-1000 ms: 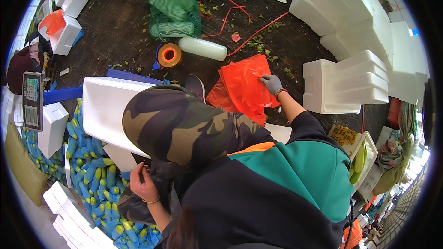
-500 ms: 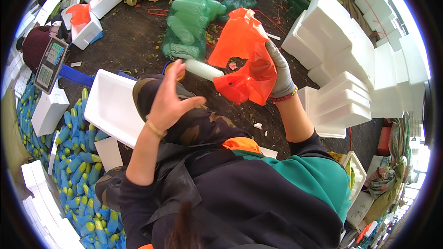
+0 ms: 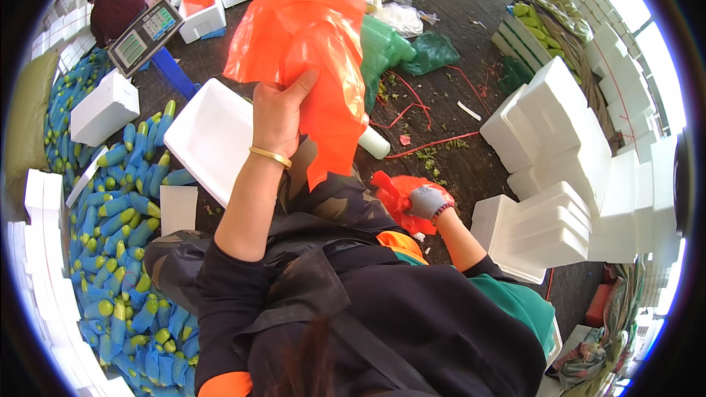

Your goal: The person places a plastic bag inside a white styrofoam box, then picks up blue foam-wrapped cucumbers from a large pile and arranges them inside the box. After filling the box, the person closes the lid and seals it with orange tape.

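An orange-red plastic bag (image 3: 294, 22) hangs from my left hand (image 3: 283, 114), which is bare, wears a gold bangle and pinches it between thumb and fingers. My right hand (image 3: 423, 202), in a grey glove, is low on the right, closed on a second red bag (image 3: 393, 192). An empty white foam box (image 3: 202, 136) lies left of my camouflage-clad legs. Behind the raised bag show a green mesh bag (image 3: 382, 48) and part of a pale bottle-like roll (image 3: 373, 141).
Many zucchini (image 3: 118, 228) in blue netting lie left, beside a scale (image 3: 143, 37) on a blue post. A crouching person (image 3: 118, 11) is at back left. Foam boxes (image 3: 548, 140) stack on the right. Red twine and leaf scraps litter the dark floor (image 3: 448, 95).
My left hand has risen and taken a red bag, carrying it upward. My right hand has dropped back down with red plastic. The view has shifted, showing more of the background.
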A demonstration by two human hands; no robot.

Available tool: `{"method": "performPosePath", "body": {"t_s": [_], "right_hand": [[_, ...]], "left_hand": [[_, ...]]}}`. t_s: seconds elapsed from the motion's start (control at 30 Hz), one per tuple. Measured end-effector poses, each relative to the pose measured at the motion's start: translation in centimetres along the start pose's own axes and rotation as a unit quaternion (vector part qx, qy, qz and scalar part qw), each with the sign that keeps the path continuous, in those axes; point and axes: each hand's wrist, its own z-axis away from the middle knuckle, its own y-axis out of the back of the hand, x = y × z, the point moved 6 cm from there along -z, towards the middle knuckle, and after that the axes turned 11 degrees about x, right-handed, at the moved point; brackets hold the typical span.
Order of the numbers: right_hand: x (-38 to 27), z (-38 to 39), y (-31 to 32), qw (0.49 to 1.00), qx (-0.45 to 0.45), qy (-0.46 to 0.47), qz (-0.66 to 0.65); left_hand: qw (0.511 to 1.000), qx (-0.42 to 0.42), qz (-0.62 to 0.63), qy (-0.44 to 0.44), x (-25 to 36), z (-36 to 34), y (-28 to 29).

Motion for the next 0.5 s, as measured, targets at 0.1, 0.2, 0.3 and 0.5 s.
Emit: {"method": "performPosePath", "body": {"t_s": [0.1,0.2,0.3,0.5], "right_hand": [[-1.5,0.5,8.6,0.869,0.172,0.108,-0.452],[-5.1,-1.2,17.2,0.504,0.094,0.209,-0.833],[-7.8,-1.6,23.2,0.833,0.521,0.165,-0.085],[-6.8,-2.9,25.4,0.603,0.524,0.149,-0.583]], "left_hand": [[0.96,-0.053,-0.268,-0.056,1.7,0.1,-0.3],[0.865,-0.127,-0.459,-0.158,1.2,1.9,-2.7],[0.851,-0.138,-0.451,-0.232,2.9,3.2,-2.6],[0.93,0.208,-0.263,-0.146,11.1,2.5,12.3]]}}
